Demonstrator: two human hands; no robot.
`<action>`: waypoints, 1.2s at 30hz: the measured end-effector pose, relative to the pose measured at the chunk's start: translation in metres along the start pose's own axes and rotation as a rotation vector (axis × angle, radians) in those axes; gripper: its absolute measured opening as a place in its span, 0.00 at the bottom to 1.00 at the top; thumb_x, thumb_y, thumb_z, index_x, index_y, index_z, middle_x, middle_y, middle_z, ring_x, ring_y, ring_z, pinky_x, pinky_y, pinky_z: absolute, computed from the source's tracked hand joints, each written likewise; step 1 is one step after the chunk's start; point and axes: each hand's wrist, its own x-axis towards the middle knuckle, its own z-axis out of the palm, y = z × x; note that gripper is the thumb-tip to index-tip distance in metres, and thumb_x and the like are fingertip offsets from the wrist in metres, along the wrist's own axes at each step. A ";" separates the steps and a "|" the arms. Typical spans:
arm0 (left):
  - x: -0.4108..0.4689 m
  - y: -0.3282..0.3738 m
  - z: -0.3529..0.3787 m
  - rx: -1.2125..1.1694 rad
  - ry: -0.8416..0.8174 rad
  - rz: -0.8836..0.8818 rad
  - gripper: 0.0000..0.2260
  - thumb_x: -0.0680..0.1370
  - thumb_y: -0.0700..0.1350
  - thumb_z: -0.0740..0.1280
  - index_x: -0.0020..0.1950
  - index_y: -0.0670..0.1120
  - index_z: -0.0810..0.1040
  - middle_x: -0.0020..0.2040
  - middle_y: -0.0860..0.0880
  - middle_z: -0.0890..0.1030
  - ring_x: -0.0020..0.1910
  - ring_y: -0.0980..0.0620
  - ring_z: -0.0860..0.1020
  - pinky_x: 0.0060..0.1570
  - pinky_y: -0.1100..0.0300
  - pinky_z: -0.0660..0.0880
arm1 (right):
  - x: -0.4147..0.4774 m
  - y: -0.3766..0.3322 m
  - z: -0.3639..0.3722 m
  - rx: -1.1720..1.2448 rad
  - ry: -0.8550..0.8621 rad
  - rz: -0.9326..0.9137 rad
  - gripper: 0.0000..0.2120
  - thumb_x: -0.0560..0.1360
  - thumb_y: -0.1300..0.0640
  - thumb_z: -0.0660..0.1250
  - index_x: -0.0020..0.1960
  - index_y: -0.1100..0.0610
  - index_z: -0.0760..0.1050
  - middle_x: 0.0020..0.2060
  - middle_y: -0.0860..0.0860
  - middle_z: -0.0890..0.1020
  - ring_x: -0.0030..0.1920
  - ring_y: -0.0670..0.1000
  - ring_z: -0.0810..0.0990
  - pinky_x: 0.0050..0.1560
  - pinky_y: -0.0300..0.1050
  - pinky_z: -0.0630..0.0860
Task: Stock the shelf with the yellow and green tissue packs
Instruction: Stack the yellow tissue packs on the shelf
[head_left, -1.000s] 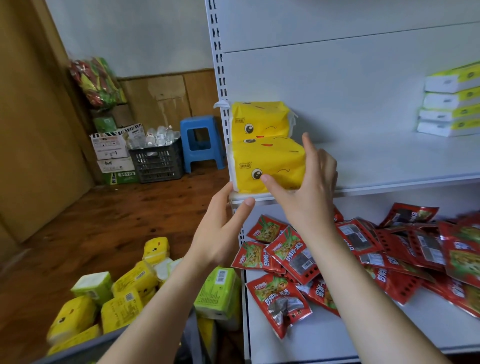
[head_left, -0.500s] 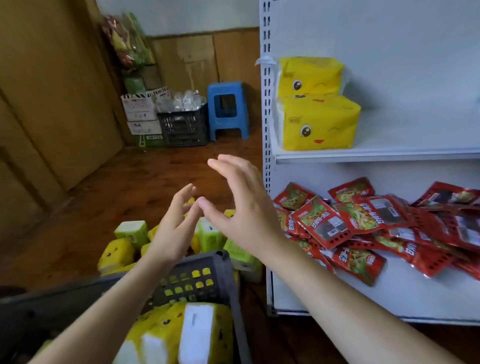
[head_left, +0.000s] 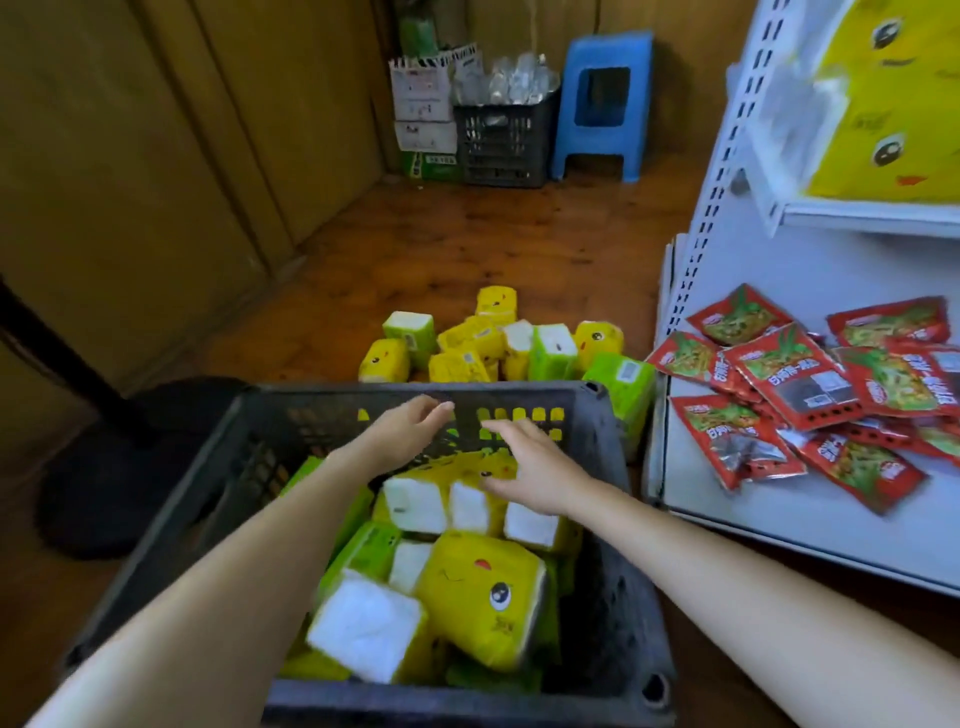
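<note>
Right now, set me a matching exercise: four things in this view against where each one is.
Things:
1. blue stool
2. red snack packets
3. loose tissue packs
4. dark crate

Places:
a. on the lower white shelf
b. directly below the left hand and right hand
c. against the far wall
d. on the wooden floor beyond the crate

Pairs: 1-c, 2-a, 3-d, 4-b

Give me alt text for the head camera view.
Open left hand and right hand reach into a crate of yellow and green tissue packs. More packs lie on the floor beyond; red snack packets cover a white shelf.
</note>
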 end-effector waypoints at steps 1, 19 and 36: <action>0.001 0.001 0.000 0.011 -0.029 -0.009 0.20 0.82 0.56 0.52 0.65 0.45 0.71 0.62 0.44 0.76 0.59 0.46 0.73 0.51 0.57 0.66 | 0.004 -0.004 0.003 -0.027 -0.008 0.010 0.34 0.74 0.48 0.67 0.74 0.49 0.54 0.71 0.53 0.59 0.73 0.54 0.58 0.69 0.51 0.62; 0.015 0.013 0.034 0.278 -0.242 0.147 0.22 0.80 0.58 0.56 0.66 0.44 0.70 0.62 0.44 0.76 0.58 0.46 0.74 0.51 0.56 0.69 | -0.015 0.015 -0.045 0.002 0.135 0.026 0.28 0.75 0.53 0.66 0.72 0.49 0.61 0.69 0.50 0.65 0.68 0.51 0.66 0.61 0.47 0.67; 0.001 0.065 0.119 0.346 -0.030 0.004 0.33 0.73 0.55 0.68 0.72 0.47 0.58 0.68 0.41 0.66 0.68 0.41 0.66 0.60 0.48 0.70 | -0.038 0.046 -0.050 -0.148 0.306 0.014 0.23 0.77 0.60 0.56 0.71 0.49 0.64 0.69 0.46 0.65 0.67 0.48 0.67 0.54 0.43 0.70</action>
